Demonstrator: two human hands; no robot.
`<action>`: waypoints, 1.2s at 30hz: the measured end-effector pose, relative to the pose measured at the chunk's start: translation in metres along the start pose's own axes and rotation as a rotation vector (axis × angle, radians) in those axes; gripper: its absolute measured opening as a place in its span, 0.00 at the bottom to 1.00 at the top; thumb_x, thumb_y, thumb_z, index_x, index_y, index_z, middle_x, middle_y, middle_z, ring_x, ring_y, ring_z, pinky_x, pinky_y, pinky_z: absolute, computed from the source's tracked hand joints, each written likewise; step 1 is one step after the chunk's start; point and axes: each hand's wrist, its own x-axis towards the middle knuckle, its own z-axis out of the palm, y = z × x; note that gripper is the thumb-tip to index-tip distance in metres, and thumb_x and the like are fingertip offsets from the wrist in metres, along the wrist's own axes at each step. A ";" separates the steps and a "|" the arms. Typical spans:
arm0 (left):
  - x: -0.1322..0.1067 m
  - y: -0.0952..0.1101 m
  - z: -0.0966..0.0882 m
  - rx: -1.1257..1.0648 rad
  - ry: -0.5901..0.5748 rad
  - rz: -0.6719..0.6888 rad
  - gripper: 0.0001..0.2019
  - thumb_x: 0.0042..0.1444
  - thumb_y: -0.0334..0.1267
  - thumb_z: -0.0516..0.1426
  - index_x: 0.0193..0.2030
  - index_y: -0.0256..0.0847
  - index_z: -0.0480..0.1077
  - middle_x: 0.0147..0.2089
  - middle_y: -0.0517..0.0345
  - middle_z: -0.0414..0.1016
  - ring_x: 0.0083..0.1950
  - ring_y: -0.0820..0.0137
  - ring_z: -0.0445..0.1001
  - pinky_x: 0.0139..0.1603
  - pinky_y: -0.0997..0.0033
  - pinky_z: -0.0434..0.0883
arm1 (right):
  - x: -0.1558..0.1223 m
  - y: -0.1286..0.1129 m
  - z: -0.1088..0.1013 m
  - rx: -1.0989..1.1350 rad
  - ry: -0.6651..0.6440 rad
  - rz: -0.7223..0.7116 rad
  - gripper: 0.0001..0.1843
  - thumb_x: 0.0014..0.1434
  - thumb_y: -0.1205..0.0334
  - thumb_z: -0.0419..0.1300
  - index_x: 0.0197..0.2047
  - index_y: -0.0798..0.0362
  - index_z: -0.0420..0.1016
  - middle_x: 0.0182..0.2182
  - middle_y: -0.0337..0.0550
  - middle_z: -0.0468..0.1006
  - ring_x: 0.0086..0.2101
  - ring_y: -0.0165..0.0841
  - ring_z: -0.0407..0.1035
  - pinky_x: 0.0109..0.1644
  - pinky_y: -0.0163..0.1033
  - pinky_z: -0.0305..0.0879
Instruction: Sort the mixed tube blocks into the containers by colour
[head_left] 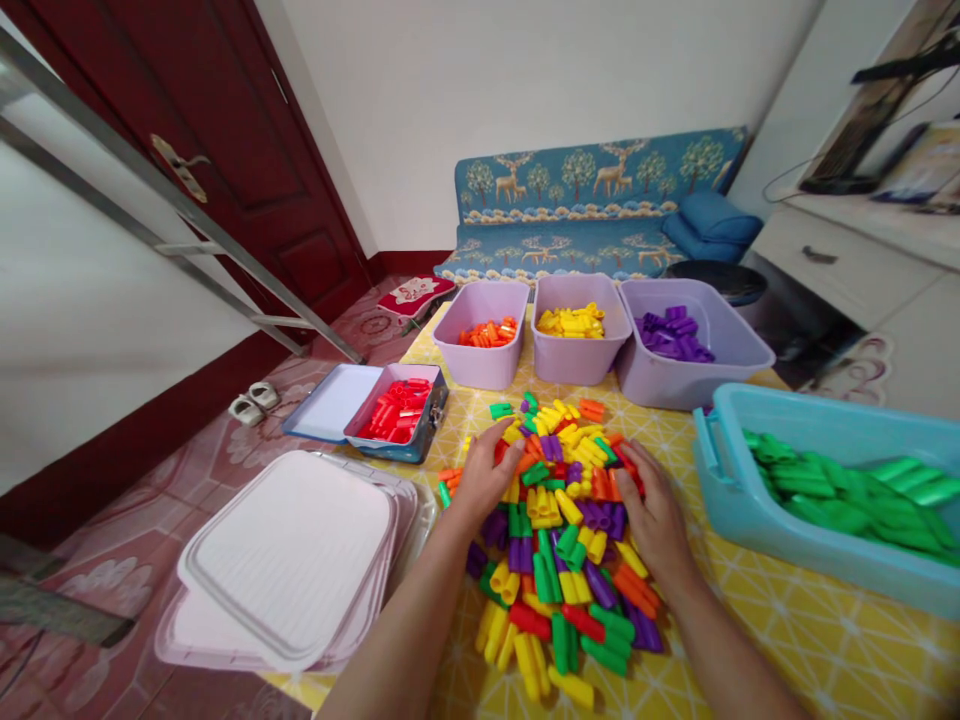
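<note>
A mixed pile of small plastic tubes like pen caps (547, 585) lies in front of me, in yellow, green, red, orange and purple. Many are joined side by side in pairs. My left hand (486, 470) rests at the pile's upper left edge, thumb and fingers apart, touching the pieces. On the right edge, my right hand (654, 505) lies beside orange and red tubes with its fingers spread. Neither hand visibly grips a piece, though some fingertips are hidden among the tubes.
Behind the pile stand lilac bins with orange (480, 365), yellow (574, 360) and purple (694, 385) tubes. A teal bin (817, 555) with green ones is at right. An open box (397, 450) holds red tubes. Stacked lids (292, 560) overhang the table's left edge.
</note>
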 end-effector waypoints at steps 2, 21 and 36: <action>0.007 0.005 -0.001 -0.122 -0.043 0.036 0.21 0.61 0.43 0.50 0.60 0.39 0.65 0.59 0.48 0.70 0.60 0.62 0.68 0.62 0.59 0.64 | -0.002 -0.003 -0.002 0.041 0.003 0.035 0.28 0.63 0.46 0.47 0.60 0.53 0.63 0.61 0.51 0.64 0.60 0.40 0.57 0.65 0.51 0.51; -0.163 0.001 -0.024 0.568 -0.161 0.189 0.54 0.38 0.56 0.66 0.70 0.50 0.44 0.73 0.43 0.32 0.71 0.38 0.36 0.63 0.30 0.46 | -0.125 -0.034 -0.050 -0.358 -0.370 -0.102 0.64 0.36 0.50 0.71 0.70 0.44 0.40 0.70 0.51 0.34 0.64 0.64 0.40 0.59 0.69 0.54; -0.046 0.013 0.013 0.189 -0.145 0.302 0.31 0.55 0.28 0.54 0.66 0.45 0.53 0.70 0.45 0.47 0.71 0.58 0.47 0.67 0.49 0.56 | -0.022 -0.049 -0.013 -0.093 -0.217 -0.219 0.35 0.59 0.67 0.54 0.67 0.45 0.47 0.70 0.48 0.32 0.67 0.46 0.40 0.65 0.58 0.50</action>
